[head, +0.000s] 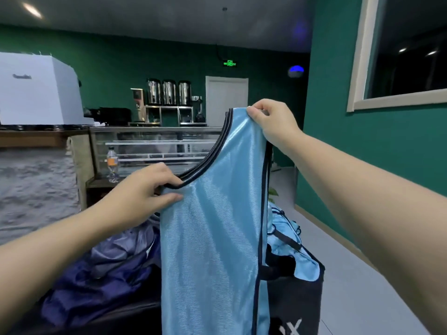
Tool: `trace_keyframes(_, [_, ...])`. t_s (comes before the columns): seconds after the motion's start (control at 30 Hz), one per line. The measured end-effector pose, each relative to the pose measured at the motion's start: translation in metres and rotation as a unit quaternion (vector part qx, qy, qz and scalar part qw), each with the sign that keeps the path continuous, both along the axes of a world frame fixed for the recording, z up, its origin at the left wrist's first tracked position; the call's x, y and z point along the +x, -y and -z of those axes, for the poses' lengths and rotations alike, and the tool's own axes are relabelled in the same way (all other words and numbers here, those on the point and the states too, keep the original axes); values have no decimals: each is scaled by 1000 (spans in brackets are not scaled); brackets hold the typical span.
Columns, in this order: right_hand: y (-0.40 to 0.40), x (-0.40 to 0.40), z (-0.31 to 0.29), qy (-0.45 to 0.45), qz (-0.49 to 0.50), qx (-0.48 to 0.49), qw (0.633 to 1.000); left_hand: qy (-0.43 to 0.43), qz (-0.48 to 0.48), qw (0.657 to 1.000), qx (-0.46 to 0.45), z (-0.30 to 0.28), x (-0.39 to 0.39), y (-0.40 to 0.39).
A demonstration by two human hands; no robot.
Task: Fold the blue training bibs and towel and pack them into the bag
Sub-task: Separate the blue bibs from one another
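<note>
A light blue training bib with dark trim hangs upright in front of me, folded lengthwise. My right hand pinches its shoulder strap at the top. My left hand grips the neckline lower down on the left. Behind the bib at the lower right stands a black bag, open at the top, with more light blue bibs lying in and over it. A heap of dark blue bibs lies at the lower left. No towel can be told apart.
A glass display counter with a drink bottle in front of it stands ahead. A grey textured surface is at the left. A green wall runs along the right beside the pale floor.
</note>
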State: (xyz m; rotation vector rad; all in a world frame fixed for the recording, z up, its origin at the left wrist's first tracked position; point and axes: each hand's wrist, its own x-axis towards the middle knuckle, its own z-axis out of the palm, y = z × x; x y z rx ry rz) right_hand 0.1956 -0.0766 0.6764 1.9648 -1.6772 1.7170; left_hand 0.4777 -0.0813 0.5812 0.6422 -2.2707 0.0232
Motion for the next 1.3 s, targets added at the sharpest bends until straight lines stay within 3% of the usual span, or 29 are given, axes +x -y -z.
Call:
trace_keyframes(0.1, [22, -1, 18, -3, -5, 25, 1000, -67, -7, 994, 91, 25, -8, 23])
trace_keyframes(0.2, [48, 2, 37, -4, -9, 53, 999, -93, -7, 964, 250, 52, -7, 61])
trace_keyframes(0.27, [68, 4, 50, -4, -11, 68, 998, -109, -5, 949, 295, 68, -6, 81])
trace_keyframes(0.63, [202, -1, 90, -30, -14, 139, 990, -266, -58, 911, 309, 128, -14, 181])
trace_keyframes(0.87, [288, -1, 132, -118, 6, 254, 960, -243, -127, 899, 341, 171, -18, 236])
trace_keyframes(1.3, [370, -3, 244, -107, 63, 297, 947, -209, -167, 866, 422, 274, -34, 302])
